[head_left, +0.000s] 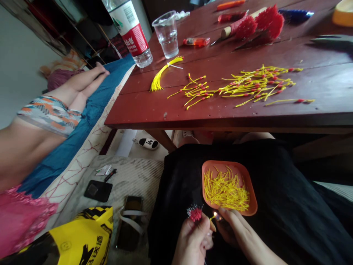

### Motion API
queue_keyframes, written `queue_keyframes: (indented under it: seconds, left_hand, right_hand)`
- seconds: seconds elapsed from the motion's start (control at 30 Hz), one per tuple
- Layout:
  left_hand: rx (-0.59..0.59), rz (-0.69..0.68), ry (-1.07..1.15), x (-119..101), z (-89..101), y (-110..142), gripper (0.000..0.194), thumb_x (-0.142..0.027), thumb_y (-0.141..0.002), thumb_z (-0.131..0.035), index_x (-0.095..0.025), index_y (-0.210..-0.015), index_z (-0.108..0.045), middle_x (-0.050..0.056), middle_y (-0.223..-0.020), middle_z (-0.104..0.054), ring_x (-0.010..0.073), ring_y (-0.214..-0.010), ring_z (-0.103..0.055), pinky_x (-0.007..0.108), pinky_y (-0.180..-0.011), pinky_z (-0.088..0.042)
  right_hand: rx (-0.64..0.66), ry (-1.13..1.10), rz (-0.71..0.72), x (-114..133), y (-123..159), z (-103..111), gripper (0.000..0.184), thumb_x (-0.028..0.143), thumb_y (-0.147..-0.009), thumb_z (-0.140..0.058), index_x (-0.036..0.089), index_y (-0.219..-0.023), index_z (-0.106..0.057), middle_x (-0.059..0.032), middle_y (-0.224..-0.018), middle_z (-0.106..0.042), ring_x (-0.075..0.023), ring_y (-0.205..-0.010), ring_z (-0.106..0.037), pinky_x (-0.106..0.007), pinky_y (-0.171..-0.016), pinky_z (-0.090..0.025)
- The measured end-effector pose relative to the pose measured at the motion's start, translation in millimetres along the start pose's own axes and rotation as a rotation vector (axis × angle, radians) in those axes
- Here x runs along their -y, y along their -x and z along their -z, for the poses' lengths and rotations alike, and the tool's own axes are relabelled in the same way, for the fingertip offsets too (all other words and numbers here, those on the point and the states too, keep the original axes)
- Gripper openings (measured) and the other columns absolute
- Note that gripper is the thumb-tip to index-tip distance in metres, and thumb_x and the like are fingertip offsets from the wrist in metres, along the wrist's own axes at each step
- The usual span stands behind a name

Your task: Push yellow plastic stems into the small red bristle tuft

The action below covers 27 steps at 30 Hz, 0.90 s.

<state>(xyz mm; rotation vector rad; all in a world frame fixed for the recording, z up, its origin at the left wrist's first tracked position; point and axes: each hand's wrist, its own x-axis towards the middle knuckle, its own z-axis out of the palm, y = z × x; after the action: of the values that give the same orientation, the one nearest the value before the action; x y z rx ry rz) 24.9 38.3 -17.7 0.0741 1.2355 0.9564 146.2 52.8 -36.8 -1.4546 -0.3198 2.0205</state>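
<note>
Between the fingers of my left hand (193, 237) are a short yellow cord (211, 218) and a bundle of red pieces with pale, wiry tips (195, 213); what kind the bundle is I cannot make out. My right hand (238, 228) is closed around a lit lighter (218, 217), mostly hidden by the fingers. Its small flame is at the cord's end. Just beyond both hands, an orange tray (252, 193) full of short yellow cords (226, 187) rests on the black cloth (278, 176) over my lap.
On the red-brown table (165, 114) lie yellow cords with red beads (256, 86), a tied yellow bundle (160, 75), a cup of water (168, 40), a bottle (132, 36) and another lighter (196, 41). A phone (129, 221) is at left. Someone lies on a bed (110, 84).
</note>
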Motion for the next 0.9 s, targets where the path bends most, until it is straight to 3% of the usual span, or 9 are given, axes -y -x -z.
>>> queue_keyframes:
  seconds: [0.6,0.9]
  left_hand:
    - [-0.010,0.010,0.002,-0.9,-0.3,0.1,0.036,-0.041,-0.051,-0.081,-0.011,-0.056,-0.062,-0.005,-0.050,-0.042,0.0034,-0.045,-0.029,0.020,-0.049,-0.018]
    - [0.009,0.009,-0.004,-1.2,-0.5,-0.6,0.035,-0.041,-0.051,-0.081,-0.012,-0.056,-0.062,-0.006,-0.048,-0.040,0.0033,-0.044,-0.028,0.020,-0.048,-0.017]
  right_hand:
    - [0.010,0.024,0.016,0.7,0.2,0.6,0.050,0.065,-0.059,-0.063,0.018,-0.061,-0.046,0.0074,-0.058,-0.039,-0.0100,-0.056,-0.033,-0.022,-0.052,-0.033]
    - [0.004,0.069,0.026,-2.2,-1.7,1.3,0.044,0.062,-0.062,-0.061,0.020,-0.065,-0.047,0.0066,-0.060,-0.039,-0.0120,-0.058,-0.035,-0.024,-0.053,-0.033]
